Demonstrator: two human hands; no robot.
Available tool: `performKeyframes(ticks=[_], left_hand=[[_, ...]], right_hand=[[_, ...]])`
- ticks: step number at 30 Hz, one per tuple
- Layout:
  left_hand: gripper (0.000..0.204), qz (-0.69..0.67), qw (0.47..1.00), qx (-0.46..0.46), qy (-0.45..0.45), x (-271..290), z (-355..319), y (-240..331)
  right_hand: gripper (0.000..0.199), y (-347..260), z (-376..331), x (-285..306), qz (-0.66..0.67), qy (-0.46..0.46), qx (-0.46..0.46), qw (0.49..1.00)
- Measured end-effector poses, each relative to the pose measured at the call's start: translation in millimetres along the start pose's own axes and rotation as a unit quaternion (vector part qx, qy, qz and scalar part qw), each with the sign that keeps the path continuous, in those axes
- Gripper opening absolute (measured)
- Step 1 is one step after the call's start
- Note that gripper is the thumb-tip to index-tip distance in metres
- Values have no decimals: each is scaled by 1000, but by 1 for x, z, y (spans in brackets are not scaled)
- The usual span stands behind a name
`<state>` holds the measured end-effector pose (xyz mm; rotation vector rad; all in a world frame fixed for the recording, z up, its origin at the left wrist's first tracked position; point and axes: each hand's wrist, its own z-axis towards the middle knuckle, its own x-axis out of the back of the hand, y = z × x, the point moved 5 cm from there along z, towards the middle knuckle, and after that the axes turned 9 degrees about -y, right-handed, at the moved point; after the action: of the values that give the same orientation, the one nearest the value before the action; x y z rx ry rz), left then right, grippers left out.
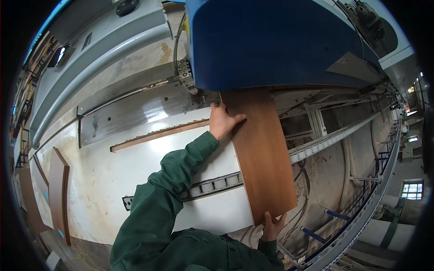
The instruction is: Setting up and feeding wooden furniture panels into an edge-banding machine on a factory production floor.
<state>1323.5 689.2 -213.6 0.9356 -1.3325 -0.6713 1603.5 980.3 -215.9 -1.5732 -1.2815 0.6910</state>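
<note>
A long brown wood-look panel (262, 158) lies crosswise on the machine bed, its far end at the lower edge of a blue machine cover (280, 45). My left hand (221, 123) grips the panel's left edge close to that cover, thumb on the top face. At the near end my right hand (273, 226) holds the panel by its right corner; the thumb shows on the edge, and some fingers are hidden. A narrow wooden strip (160, 135) with a rough edge lies left of my left hand on the white table (108, 176).
A row of rollers (212, 184) runs under the panel and continues as a conveyor track (337, 137) to the right. Brown panels (58, 194) stand at the far left. A grey metal plate (140, 110) lies along the machine; a rail frame (361, 217) curves along the right.
</note>
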Motion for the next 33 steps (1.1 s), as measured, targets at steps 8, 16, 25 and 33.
performKeyframes(ticks=[8, 16, 25, 33], left_hand=[[67, -7, 999, -29, -22, -43, 24, 28], [75, 51, 998, -1, -23, -94, 44, 57], [73, 29, 992, 16, -121, -152, 80, 88], [77, -22, 987, -34, -158, -143, 32, 107]], right_hand=[[72, -19, 40, 33, -2, 5, -22, 1000], [69, -16, 83, 80, 0, 19, -13, 1000], [66, -11, 148, 135, -29, 15, 131, 991], [70, -27, 148, 163, -154, 155, -6, 976]])
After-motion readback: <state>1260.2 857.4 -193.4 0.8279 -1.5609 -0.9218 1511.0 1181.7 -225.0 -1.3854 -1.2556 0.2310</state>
